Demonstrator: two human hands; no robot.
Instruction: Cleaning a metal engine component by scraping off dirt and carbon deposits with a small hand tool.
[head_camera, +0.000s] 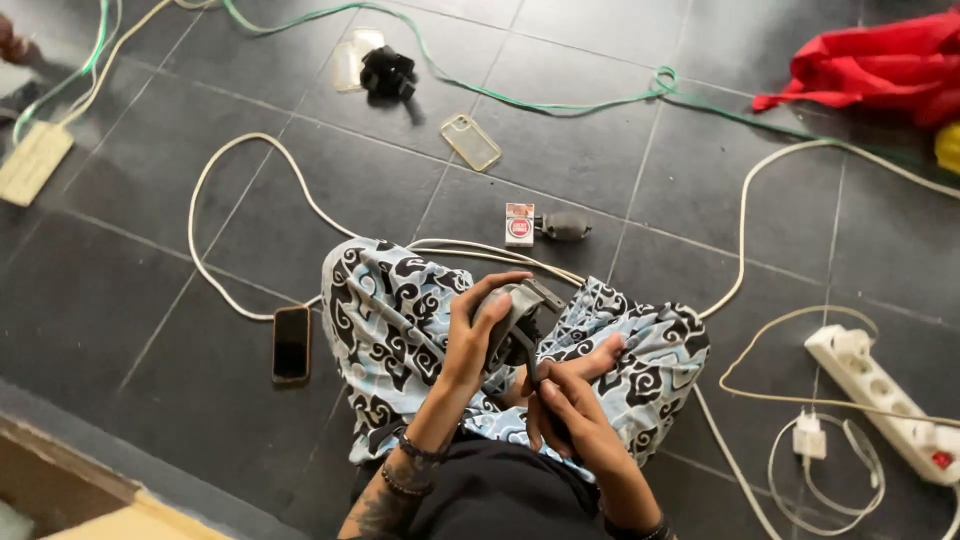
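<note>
- left hand (478, 335) wrapped round a grey blocky plastic gadget (520, 312), held over the lap
- right hand (572, 415) curled shut just below it, can't tell what's in it
- gadget looks intact, nothing taken off yet
- dark slim phone (291, 343) on the floor, left

Small red-and-white packet (519, 224) on the tiles; dark phone screen (291, 343) (unlit) left.

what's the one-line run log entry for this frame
left hand: grips grey device | right hand: at device's underside, over lap | floor: dark phone, clear case, power strip
</note>
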